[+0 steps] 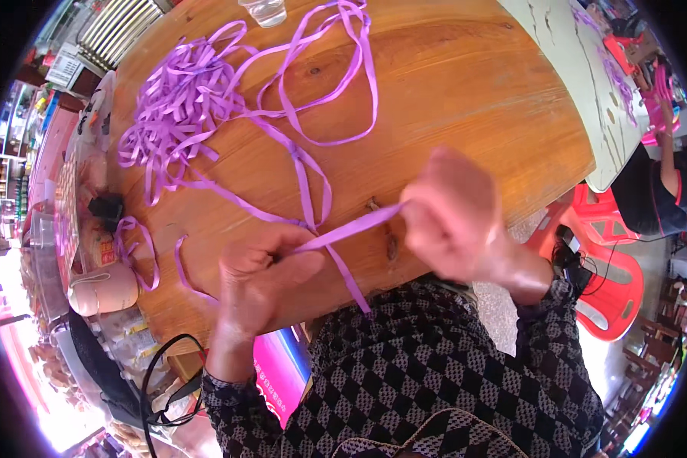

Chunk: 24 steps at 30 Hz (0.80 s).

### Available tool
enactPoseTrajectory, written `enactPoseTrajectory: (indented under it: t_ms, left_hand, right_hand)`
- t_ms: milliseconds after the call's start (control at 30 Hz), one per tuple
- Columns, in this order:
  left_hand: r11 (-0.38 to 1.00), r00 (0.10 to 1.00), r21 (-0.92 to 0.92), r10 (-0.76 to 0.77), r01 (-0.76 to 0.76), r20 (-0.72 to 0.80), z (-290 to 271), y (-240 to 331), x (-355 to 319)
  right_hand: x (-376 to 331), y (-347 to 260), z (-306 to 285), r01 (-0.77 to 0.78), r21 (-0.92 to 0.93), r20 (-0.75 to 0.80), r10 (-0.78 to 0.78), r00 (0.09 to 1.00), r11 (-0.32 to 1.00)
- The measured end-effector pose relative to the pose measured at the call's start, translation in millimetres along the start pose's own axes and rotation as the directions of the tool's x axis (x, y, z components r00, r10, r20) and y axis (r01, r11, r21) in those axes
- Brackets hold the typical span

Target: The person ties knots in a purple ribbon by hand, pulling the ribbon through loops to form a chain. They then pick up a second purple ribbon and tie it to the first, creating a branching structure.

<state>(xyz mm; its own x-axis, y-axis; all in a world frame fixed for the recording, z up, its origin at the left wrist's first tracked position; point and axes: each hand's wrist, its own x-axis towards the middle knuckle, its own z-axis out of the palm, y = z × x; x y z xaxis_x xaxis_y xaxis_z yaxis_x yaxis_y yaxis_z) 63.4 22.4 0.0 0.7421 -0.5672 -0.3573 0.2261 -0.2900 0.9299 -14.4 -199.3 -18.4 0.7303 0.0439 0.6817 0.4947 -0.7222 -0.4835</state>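
A purple ribbon (359, 224) runs taut between my two hands above the near edge of the wooden table. My left hand (263, 267) pinches it between thumb and fingers beside a small knot, from which a loose tail hangs toward my lap. My right hand (452, 217), smeared by motion, is closed in a fist around the other end. From the knot, more ribbon leads away to a tangled heap of purple ribbon (187, 99) at the far left. Wide loops of it lie near the table's middle.
The wooden table (466, 91) has a clear plastic cup (266, 11) at its far edge. A pink rounded container (105, 290) stands at the left. A white marble-patterned table (561, 53) adjoins at right, with red plastic stools (614, 294) and another person (653, 191) beyond.
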Motion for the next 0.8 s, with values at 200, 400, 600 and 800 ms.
enactPoseTrajectory:
  t_ms: [200,400,600,800]
  left_hand:
    - [0.985,0.991,-0.159,0.04,-0.061,-0.13,-29,-6,-1]
    - [1.0,0.994,-0.001,-0.002,0.002,-0.112,-34,-10,-4]
    - [0.988,0.966,0.061,0.154,-0.145,-0.207,-31,-17,-8]
    - [0.996,0.992,-0.018,0.09,-0.092,-0.09,-18,-5,-11]
  right_hand:
    - [5,11,-28,-0.186,-0.08,-0.062,0.181,0.981,0.979]
    - [-5,25,-39,-0.241,-0.206,-0.052,0.235,0.971,0.949]
    - [-20,39,-52,-0.173,-0.182,0.051,0.186,0.981,0.968]
    - [-31,50,-56,-0.679,0.094,0.061,0.677,0.734,0.728]
